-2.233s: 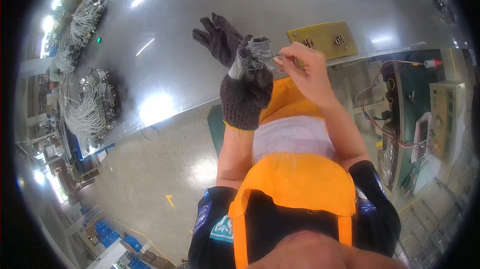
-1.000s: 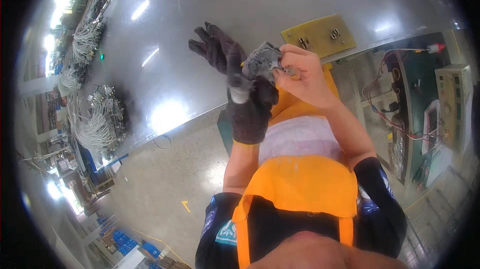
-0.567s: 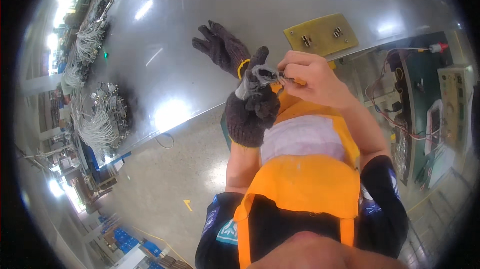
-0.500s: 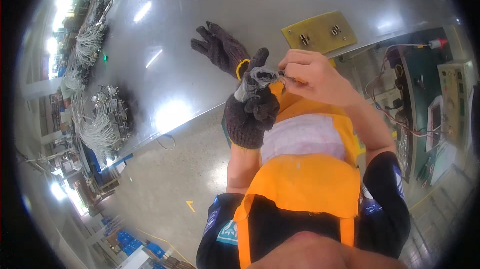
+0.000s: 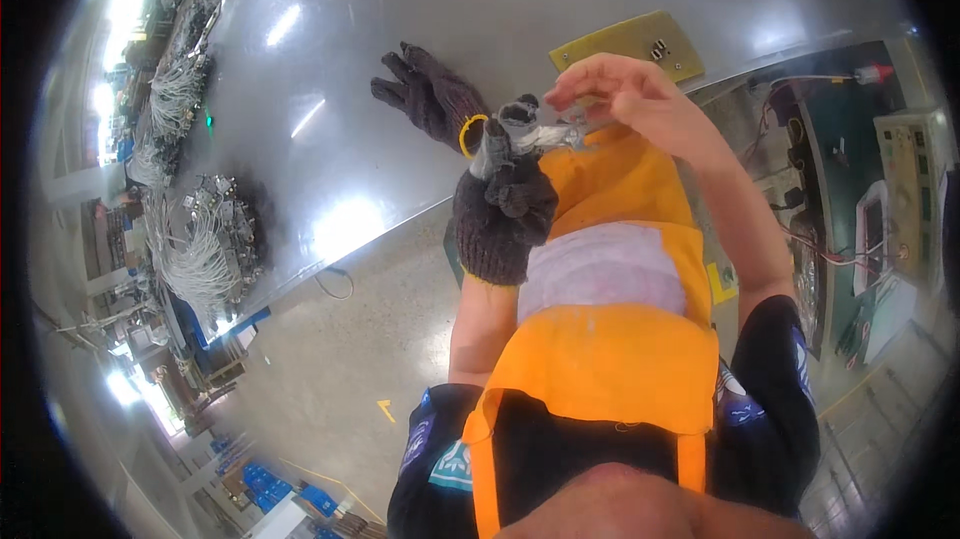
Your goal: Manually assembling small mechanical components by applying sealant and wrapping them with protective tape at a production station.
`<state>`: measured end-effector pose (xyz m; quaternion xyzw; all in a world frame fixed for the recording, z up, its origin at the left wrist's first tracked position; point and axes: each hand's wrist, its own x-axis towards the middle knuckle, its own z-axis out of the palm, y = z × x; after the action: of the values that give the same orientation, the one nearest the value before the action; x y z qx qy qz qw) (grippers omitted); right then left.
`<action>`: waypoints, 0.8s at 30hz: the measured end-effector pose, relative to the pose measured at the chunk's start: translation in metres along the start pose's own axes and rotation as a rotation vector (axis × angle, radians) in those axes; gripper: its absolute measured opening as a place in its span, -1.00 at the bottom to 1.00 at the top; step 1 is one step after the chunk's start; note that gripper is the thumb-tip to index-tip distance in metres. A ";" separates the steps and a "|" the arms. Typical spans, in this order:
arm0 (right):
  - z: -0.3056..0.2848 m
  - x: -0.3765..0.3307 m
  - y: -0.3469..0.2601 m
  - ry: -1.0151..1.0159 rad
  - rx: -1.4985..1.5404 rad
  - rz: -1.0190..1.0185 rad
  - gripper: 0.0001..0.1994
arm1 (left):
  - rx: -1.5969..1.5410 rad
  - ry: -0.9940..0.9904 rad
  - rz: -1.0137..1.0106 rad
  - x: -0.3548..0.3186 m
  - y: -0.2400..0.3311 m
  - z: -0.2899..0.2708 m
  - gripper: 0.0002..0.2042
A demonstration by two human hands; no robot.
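My left hand (image 5: pixel 503 207) wears a dark knit glove with greyish patches on its finger and thumb. Its fingers are closed round a short bundle of white wires (image 5: pixel 548 137), whose pale ends point toward my right side; their details are blurred. Bare and raised just beyond those ends, my right hand (image 5: pixel 640 104) has its fingers loosely apart, with nothing visibly held. Another dark knit glove (image 5: pixel 432 97) with a yellow cuff lies on the metal table beside my left hand. Behind my right hand is a yellow plate (image 5: pixel 675 39) with small metal fittings, partly hidden by that hand.
The grey metal table (image 5: pixel 340 149) stretches ahead, its near edge running before me. Along its left side lie heaps of white wire harnesses (image 5: pixel 200 259). To the right stand a beige instrument box (image 5: pixel 912 189) and a shelf with red and white cables.
My right hand has come off the wire ends and opened, moving slightly up and right. The bundle in my left hand shows more plainly. The yellow plate is now more covered by my right hand.
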<state>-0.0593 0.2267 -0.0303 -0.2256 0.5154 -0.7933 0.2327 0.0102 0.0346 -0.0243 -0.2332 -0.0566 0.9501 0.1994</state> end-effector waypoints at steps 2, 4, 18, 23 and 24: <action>0.004 0.001 -0.001 -0.016 0.095 -0.013 -0.68 | 0.029 -0.008 -0.028 0.004 0.000 -0.002 -0.79; 0.018 0.005 -0.003 0.035 -0.499 -0.035 -0.79 | 0.059 -0.018 -0.057 0.006 -0.004 -0.001 -0.77; 0.039 -0.004 0.022 0.226 -0.470 -0.188 -0.86 | 1.324 -0.001 0.913 0.004 -0.044 0.004 -0.32; 0.045 -0.005 0.010 0.174 -0.903 -0.564 -0.80 | 1.151 0.000 0.622 -0.017 -0.037 0.012 -0.36; 0.045 -0.007 0.011 0.119 -0.941 -0.612 -0.77 | 0.943 -0.025 0.482 -0.021 -0.034 0.014 -0.37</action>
<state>-0.0250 0.1953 -0.0245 -0.3990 0.7368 -0.5209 -0.1632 0.0335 0.0572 0.0036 -0.1131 0.4298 0.8939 0.0580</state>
